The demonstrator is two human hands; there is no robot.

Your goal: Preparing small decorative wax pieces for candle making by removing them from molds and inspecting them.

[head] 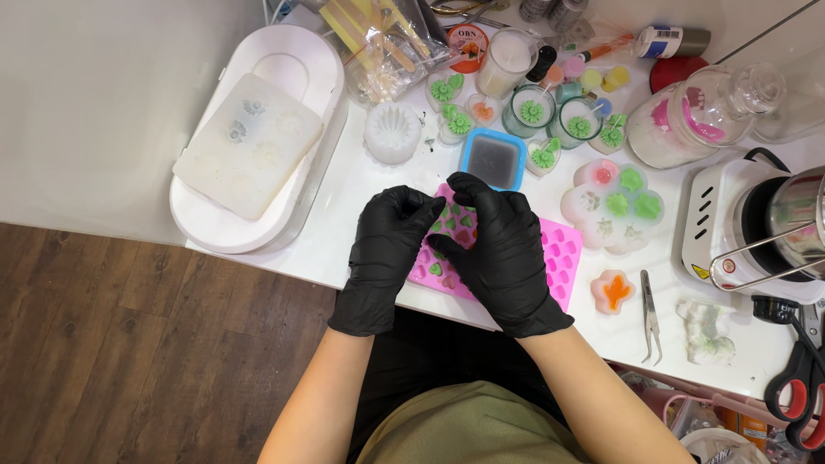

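Observation:
Both my hands wear black gloves and meet over a pink silicone mould (563,258) with small heart-shaped cavities, some filled with green wax. My left hand (384,249) curls its fingers at the mould's upper left corner. My right hand (503,249) lies across the mould's middle, fingers bent onto the same corner. The two hands together bend or grip that part of the mould, which lies on the white table (344,249) near its front edge.
A white oval tray (266,60) holding a flat white mould (247,146) stands left. Behind the hands are a blue square mould (493,158), small glass cups with green flowers (530,112) and a flower-shaped mould (614,204). Right: tweezers (650,316), a hotplate with pot (756,232), red scissors (799,387).

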